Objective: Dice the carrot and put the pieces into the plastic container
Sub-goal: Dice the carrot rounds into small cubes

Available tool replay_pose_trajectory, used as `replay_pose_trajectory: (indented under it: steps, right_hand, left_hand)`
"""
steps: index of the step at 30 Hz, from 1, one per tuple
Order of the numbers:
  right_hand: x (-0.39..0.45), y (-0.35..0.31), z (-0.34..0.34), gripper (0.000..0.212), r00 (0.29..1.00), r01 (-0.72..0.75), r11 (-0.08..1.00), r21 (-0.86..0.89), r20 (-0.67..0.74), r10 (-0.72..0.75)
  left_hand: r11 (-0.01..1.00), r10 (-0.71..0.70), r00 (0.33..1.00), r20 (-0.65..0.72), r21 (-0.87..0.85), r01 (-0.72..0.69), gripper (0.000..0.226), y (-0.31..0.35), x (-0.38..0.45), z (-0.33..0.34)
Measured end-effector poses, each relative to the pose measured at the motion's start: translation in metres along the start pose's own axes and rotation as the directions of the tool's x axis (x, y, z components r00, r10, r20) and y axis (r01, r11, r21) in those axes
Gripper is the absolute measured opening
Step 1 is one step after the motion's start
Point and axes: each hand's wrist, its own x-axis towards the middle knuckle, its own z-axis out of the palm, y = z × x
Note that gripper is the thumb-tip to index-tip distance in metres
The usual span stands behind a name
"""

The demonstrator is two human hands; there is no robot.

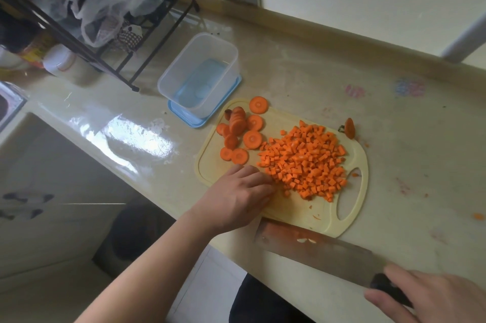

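Observation:
A pale yellow cutting board [273,213] carries a heap of diced carrot [305,162] in its middle. Several round carrot slices [240,130] lie at its far left corner. My left hand [236,196] rests on the board, its fingers touching the near left edge of the dice heap. My right hand [431,296] grips the dark handle of a cleaver [313,246], whose blade lies flat across the board's near corner. The clear plastic container [197,72] stands open beyond the board on its blue lid, with no carrot inside.
A carrot end [349,128] lies off the board's far right edge. A black wire rack [110,41] with plastic bags and bottles stands at the back left. A sink [10,104] is at the far left. The counter edge runs diagonally below my arms.

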Motion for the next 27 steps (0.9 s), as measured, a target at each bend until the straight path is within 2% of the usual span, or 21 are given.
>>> replay_pose_trajectory:
  steps: [5,13,18,20,24,27]
  right_hand:
    - [-0.002,-0.002,0.001,0.056,1.000,-0.014,0.999,0.046,-0.018,0.015]
    - [-0.024,0.003,0.011,0.052,0.990,-0.100,0.992,0.079,-0.088,0.106]
    - [-0.037,0.000,0.008,0.059,0.978,-0.085,0.994,0.062,-0.184,0.095]
    - [-0.040,-0.006,0.004,0.055,0.973,-0.108,0.991,0.077,-0.198,0.121]
    - [-0.044,-0.015,0.002,0.048,0.963,-0.141,0.988,0.058,-0.223,0.150]
    - [-0.045,-0.021,0.000,0.052,0.949,-0.177,0.982,0.066,-0.254,0.188]
  left_hand:
    - [1.000,-0.026,0.999,0.018,-0.016,0.027,0.030,0.004,-0.001,-0.003]
    - [0.970,-0.146,0.983,0.108,-0.179,0.164,0.036,0.005,-0.001,-0.006]
    - [0.966,-0.146,0.985,0.094,-0.203,0.162,0.025,0.008,0.001,-0.009]
    - [0.957,-0.157,0.984,0.086,-0.231,0.173,0.021,0.007,0.001,-0.011]
    - [0.950,-0.146,0.986,0.084,-0.267,0.163,0.021,0.004,0.001,-0.013]
    - [0.958,-0.095,0.991,0.091,-0.263,0.116,0.024,-0.003,-0.002,-0.015]
